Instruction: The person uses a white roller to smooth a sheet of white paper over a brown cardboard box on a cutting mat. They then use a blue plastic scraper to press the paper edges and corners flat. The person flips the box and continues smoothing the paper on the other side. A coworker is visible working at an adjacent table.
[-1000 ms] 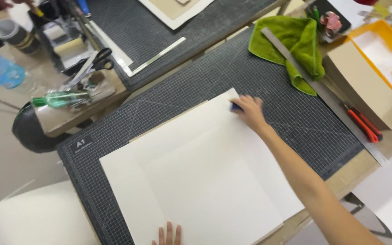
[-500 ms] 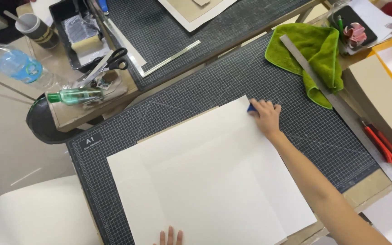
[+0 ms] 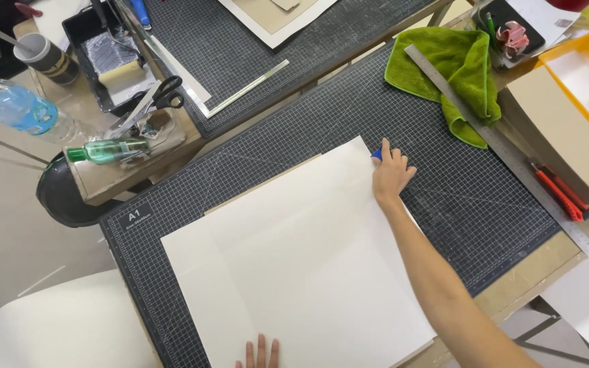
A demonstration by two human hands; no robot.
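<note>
Two hands show in my head view, both on a large cream paper sheet (image 3: pixel 294 266) that lies flat on the dark gridded cutting mat (image 3: pixel 458 197), covering the mat's lower middle. My right hand (image 3: pixel 391 174) rests at the sheet's far right corner, fingers bent down over a small blue tool (image 3: pixel 377 155) and pressing it onto the paper edge; only the tool's blue tip shows, so I cannot tell what kind it is. My left hand (image 3: pixel 258 353) sits at the sheet's near edge, with only spread fingertips in view, lying flat and holding nothing.

Right of the sheet, a green cloth (image 3: pixel 455 71) lies bunched at the mat's far corner, and a long steel ruler (image 3: pixel 499 143) runs slantwise past it along the mat's right side. A red utility knife (image 3: pixel 559 192) lies just beside the ruler. Left of the sheet, off the mat, black-handled scissors (image 3: pixel 158 99) and a green bottle (image 3: pixel 107 150) lie on a block.
</note>
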